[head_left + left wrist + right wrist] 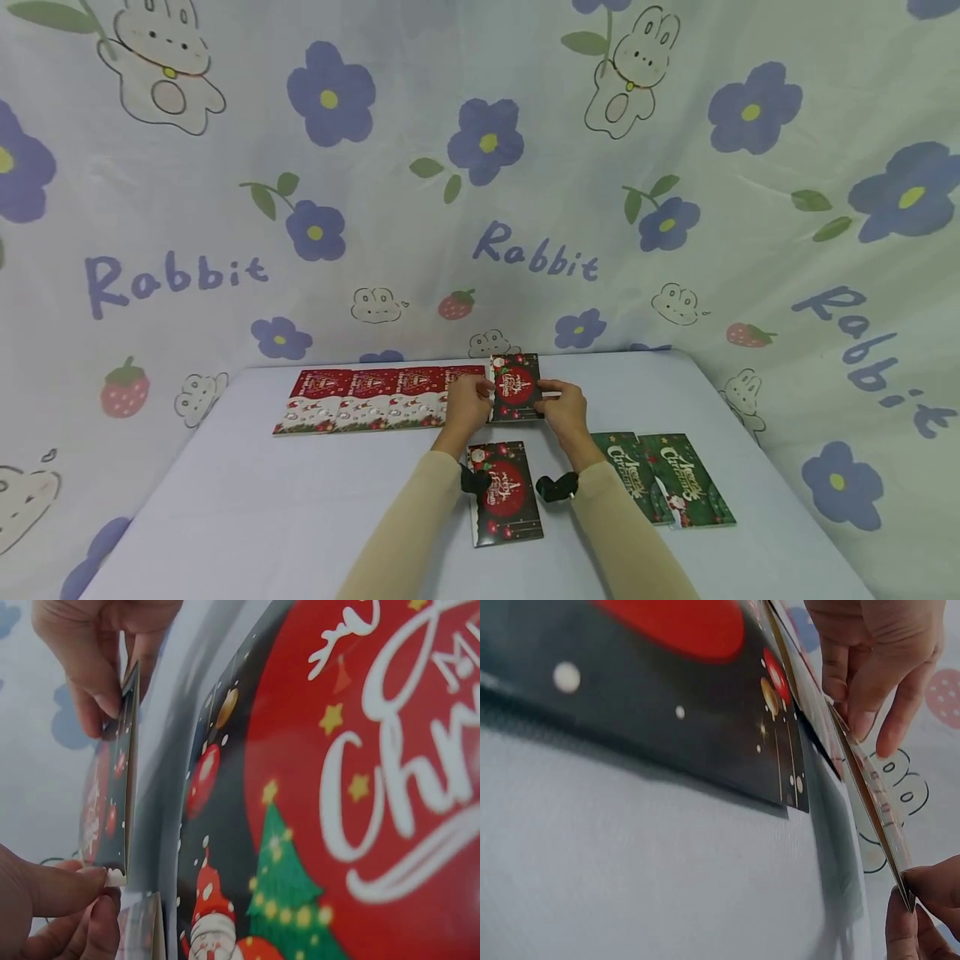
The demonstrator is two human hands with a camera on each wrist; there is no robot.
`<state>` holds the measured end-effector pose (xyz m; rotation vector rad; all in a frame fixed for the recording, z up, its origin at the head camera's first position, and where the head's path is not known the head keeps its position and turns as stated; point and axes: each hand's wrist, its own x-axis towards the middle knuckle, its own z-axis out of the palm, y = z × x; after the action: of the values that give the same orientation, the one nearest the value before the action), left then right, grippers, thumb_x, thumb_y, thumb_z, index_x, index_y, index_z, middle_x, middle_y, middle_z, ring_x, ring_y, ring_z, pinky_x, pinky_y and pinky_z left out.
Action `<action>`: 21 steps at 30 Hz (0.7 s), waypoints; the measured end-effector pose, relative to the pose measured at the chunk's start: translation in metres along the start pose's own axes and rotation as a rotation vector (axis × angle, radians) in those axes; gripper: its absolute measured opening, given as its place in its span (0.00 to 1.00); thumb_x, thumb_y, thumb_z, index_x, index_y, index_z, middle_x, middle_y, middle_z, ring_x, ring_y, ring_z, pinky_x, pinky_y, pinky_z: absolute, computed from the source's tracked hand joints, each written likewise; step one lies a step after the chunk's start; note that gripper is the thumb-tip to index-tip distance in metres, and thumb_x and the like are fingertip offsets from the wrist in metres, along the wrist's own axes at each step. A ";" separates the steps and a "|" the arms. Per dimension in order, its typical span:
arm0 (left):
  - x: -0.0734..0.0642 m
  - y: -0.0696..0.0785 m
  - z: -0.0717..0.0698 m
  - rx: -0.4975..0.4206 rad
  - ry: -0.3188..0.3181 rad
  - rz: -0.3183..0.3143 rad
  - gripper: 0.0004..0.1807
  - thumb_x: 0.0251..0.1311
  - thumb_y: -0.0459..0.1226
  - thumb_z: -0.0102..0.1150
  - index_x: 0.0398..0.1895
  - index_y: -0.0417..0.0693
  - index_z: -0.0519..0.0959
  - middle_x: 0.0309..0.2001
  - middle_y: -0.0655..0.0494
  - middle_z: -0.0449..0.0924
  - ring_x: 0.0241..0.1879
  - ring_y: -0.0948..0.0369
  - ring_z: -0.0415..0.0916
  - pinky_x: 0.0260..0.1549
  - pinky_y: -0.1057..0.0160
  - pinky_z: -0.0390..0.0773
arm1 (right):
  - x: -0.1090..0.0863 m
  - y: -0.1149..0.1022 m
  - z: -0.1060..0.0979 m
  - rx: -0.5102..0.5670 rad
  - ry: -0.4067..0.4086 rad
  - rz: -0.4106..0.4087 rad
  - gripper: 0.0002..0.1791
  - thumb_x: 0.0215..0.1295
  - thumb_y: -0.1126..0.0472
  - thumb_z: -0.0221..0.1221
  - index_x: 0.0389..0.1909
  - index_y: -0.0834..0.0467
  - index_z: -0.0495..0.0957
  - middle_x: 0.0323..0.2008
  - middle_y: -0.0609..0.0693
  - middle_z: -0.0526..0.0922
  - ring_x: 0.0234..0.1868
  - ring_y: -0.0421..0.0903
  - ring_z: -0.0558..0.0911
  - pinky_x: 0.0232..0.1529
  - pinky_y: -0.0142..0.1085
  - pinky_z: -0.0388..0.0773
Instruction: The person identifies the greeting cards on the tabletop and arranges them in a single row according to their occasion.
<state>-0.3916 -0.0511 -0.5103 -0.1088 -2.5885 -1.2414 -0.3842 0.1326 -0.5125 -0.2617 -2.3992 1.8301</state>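
Observation:
Both hands are at a dark Christmas card [516,385] with a red circle, at the back of the table. My left hand [468,402] pinches its left edge between thumb and fingers. At the opposite edge, my right hand [566,410] pinches it too. Seen from the left wrist, the held card [111,799] stands edge-on between the two hands, off the tabletop. A second dark card [504,500] of the same design lies flat nearer the front, between the forearms; its print [300,787] fills much of the left wrist view.
Several red and white Christmas cards [367,402] lie in an overlapping row at the back left. Two green Christmas cards [686,479] lie right of the right forearm, one partly hidden by it. A white cloth covers the table [247,517]; a printed curtain [420,217] hangs behind.

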 end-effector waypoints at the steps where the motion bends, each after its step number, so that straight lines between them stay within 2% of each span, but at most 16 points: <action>1: 0.001 0.000 0.001 0.004 -0.002 -0.007 0.10 0.52 0.20 0.72 0.36 0.38 0.89 0.34 0.46 0.85 0.35 0.53 0.82 0.37 0.53 0.83 | 0.000 0.000 0.000 0.000 0.000 -0.002 0.24 0.55 0.80 0.66 0.55 0.66 0.86 0.49 0.64 0.85 0.44 0.53 0.84 0.31 0.33 0.77; 7: 0.002 -0.002 0.006 0.005 -0.016 -0.047 0.11 0.53 0.21 0.69 0.36 0.41 0.89 0.33 0.50 0.84 0.34 0.55 0.81 0.35 0.54 0.82 | 0.002 0.000 0.000 -0.009 0.010 -0.007 0.24 0.54 0.80 0.66 0.54 0.66 0.86 0.48 0.65 0.85 0.43 0.52 0.85 0.31 0.32 0.77; 12: 0.002 -0.004 0.008 0.002 -0.016 -0.035 0.12 0.51 0.19 0.65 0.36 0.40 0.89 0.32 0.48 0.85 0.33 0.54 0.81 0.33 0.53 0.82 | 0.003 0.002 0.000 -0.017 0.016 -0.010 0.25 0.53 0.81 0.65 0.54 0.67 0.86 0.46 0.65 0.86 0.42 0.53 0.85 0.31 0.32 0.77; 15: 0.002 -0.005 0.010 -0.003 -0.028 -0.046 0.12 0.52 0.19 0.66 0.36 0.39 0.89 0.33 0.46 0.85 0.33 0.53 0.80 0.33 0.53 0.82 | 0.004 0.004 0.001 -0.022 0.017 -0.008 0.25 0.53 0.81 0.65 0.54 0.66 0.86 0.45 0.65 0.87 0.43 0.53 0.86 0.32 0.32 0.78; 21: 0.000 -0.008 0.014 -0.002 -0.026 -0.054 0.11 0.53 0.20 0.69 0.37 0.40 0.89 0.34 0.47 0.85 0.35 0.53 0.81 0.36 0.51 0.83 | 0.006 0.010 0.002 -0.062 0.016 -0.025 0.25 0.52 0.81 0.66 0.54 0.66 0.86 0.50 0.63 0.86 0.46 0.55 0.87 0.35 0.35 0.80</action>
<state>-0.3960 -0.0453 -0.5246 -0.0559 -2.6285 -1.2697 -0.3898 0.1342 -0.5224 -0.2491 -2.4397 1.7390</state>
